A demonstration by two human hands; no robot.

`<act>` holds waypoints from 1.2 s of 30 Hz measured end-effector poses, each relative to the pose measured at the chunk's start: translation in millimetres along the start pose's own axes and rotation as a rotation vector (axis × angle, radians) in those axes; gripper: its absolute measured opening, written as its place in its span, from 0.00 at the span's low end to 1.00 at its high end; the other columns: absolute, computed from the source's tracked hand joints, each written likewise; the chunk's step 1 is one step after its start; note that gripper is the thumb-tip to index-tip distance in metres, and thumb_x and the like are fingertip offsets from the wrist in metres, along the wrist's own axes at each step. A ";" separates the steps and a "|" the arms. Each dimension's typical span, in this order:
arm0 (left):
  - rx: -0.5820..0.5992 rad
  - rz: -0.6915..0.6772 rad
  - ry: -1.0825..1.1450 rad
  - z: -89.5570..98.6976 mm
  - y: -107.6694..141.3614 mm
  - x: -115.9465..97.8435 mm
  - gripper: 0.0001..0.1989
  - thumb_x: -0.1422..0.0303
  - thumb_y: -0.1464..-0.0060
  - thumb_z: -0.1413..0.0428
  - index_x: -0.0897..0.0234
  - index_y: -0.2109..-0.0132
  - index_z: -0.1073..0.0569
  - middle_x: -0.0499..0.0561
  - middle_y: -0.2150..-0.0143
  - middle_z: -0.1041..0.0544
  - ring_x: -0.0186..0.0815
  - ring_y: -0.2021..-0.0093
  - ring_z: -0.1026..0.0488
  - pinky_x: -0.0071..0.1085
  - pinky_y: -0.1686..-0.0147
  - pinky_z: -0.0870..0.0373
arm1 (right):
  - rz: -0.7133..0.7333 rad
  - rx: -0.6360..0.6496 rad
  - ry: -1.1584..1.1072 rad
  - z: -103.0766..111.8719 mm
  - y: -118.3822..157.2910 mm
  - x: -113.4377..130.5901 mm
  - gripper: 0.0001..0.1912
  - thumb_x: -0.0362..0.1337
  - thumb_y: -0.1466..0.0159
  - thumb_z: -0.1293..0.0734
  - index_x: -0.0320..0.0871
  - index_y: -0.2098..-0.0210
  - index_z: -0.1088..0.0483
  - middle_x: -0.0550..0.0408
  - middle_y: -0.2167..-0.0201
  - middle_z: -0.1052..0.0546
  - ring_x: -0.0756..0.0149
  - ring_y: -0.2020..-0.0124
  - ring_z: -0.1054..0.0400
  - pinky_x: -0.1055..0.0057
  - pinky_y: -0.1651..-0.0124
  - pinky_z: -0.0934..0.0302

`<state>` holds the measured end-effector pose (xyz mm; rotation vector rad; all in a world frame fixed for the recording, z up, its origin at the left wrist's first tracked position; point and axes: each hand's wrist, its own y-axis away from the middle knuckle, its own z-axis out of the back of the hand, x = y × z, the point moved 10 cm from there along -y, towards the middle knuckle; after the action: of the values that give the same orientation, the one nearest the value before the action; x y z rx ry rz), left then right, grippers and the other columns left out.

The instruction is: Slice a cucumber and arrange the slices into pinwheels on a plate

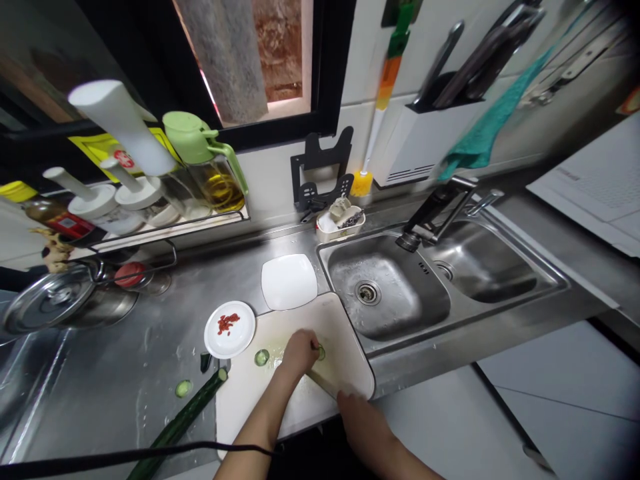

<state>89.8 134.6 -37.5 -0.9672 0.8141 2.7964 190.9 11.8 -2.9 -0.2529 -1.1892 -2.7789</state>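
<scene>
Plates behind board, sink rightward

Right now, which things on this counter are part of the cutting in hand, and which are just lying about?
In use: left hand pressing a cucumber piece on the cutting board; right hand at the board's near edge; cucumber slice; long cucumber.

Lying about: round plate with red bits, square plate, sink, pot lid, oil jug.

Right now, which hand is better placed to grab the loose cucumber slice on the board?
Left. The left hand rests on the cutting board, close to the loose cucumber slice. The right hand is at the board's near edge on a knife handle, farther away.
</scene>
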 end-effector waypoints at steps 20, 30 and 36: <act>-0.266 0.174 0.270 26.1 44.4 70.8 0.05 0.74 0.56 0.49 0.64 0.76 0.31 0.42 0.79 0.31 0.27 0.76 0.35 0.22 0.73 0.43 | 0.053 -0.034 -0.022 -0.5 0.1 -8.0 0.23 0.23 0.38 0.49 0.38 0.52 0.30 0.41 0.57 0.24 0.56 0.56 0.29 0.67 0.56 0.36; -0.358 0.336 0.250 29.4 65.6 97.1 0.05 0.72 0.53 0.48 0.62 0.73 0.28 0.44 0.76 0.26 0.29 0.73 0.31 0.23 0.70 0.40 | 0.081 -0.005 0.003 12.3 -8.2 10.2 0.24 0.21 0.42 0.47 0.37 0.50 0.32 0.42 0.58 0.24 0.58 0.56 0.29 0.67 0.55 0.38; -0.364 0.372 0.247 30.5 67.7 98.3 0.06 0.73 0.53 0.48 0.62 0.72 0.26 0.46 0.74 0.24 0.30 0.71 0.29 0.23 0.69 0.40 | 0.078 0.005 0.040 19.0 -13.7 18.9 0.25 0.19 0.42 0.49 0.38 0.52 0.32 0.44 0.58 0.24 0.59 0.57 0.29 0.69 0.59 0.37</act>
<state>-21.4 82.1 -44.5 -1.3641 0.5616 3.2697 172.2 34.3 4.0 -0.2374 -1.1515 -2.7014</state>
